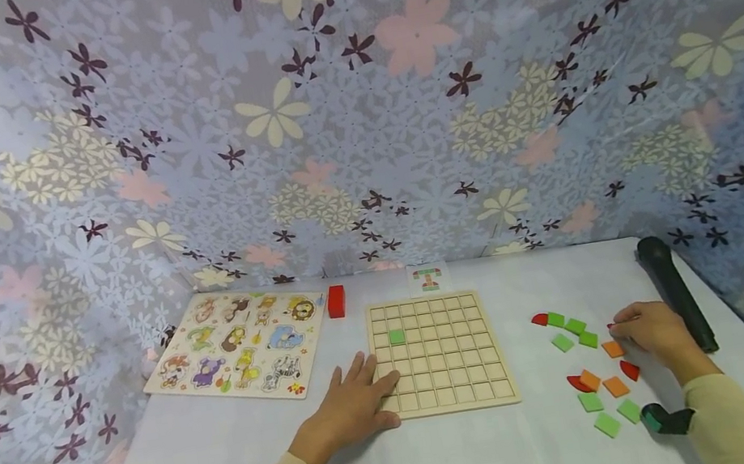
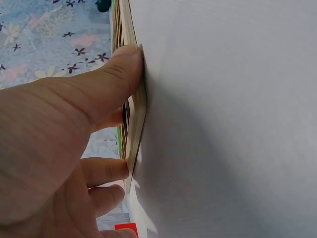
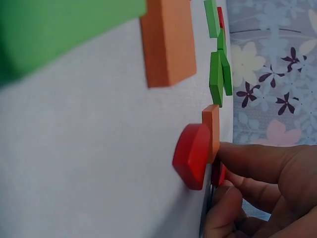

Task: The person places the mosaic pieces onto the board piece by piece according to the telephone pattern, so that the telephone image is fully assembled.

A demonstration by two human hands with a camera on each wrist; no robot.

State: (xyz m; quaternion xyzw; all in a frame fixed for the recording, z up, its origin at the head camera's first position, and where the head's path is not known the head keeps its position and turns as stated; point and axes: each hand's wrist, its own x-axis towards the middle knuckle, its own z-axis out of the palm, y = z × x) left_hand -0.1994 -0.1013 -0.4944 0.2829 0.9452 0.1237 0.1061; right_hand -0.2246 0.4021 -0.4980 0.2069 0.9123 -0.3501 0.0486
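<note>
Fingertips (image 3: 232,154) of the right hand (image 1: 657,332) pinch a small red piece (image 3: 218,174) near an orange square tile (image 1: 612,349), I see; the left hand (image 1: 349,411), splayed, touches the left edge of a square pale-wood grid board (image 1: 445,359).

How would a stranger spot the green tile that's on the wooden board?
On the white table, find the wooden grid board touched by the person's left hand. Toward its far left corner lies one green tile. It is the only tile on the grid; the other green tiles lie loose to the board's right.
</note>
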